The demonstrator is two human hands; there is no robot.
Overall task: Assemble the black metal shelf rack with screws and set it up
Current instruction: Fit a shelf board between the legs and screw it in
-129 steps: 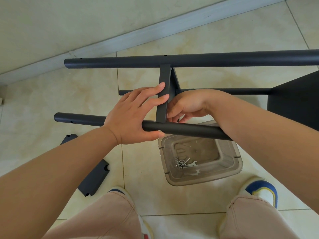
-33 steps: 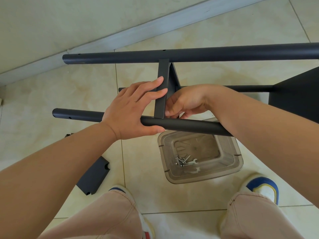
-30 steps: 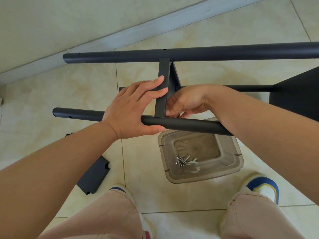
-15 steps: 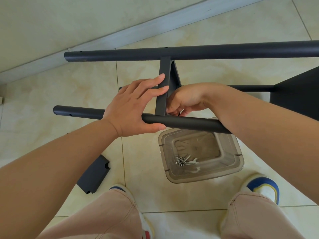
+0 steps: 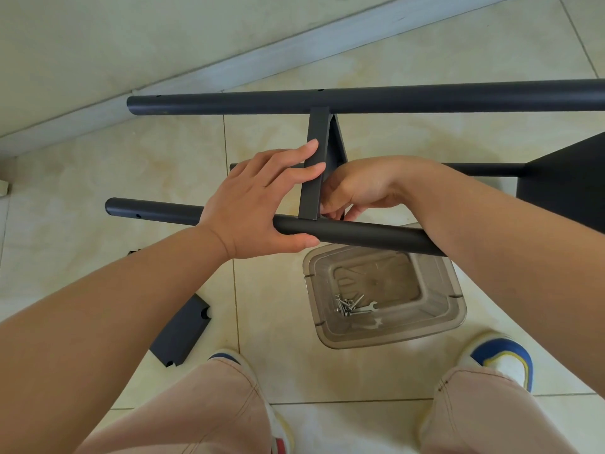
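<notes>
Below our hands we see a beige tiled floor (image 5: 183, 152) with dark grout lines, and beyond our hands a pale skirting board (image 5: 262, 60) under a cream wall (image 5: 131, 34). Nearest us are our pinkish trousers (image 5: 203, 411) and blue-and-white shoes (image 5: 501, 358).

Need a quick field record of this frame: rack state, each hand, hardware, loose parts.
rack: black tube frame lying on its side over the tiled floor, crossbar joining far and near tubes
left hand: left hand holds the near tube, thumb under it, straight fingers against the crossbar
right hand: right hand curled at the crossbar-tube joint; what it pinches is hidden
hardware: screws and a small wrench in a clear plastic bin
loose part: black panel on the floor, near the left shoe
</notes>
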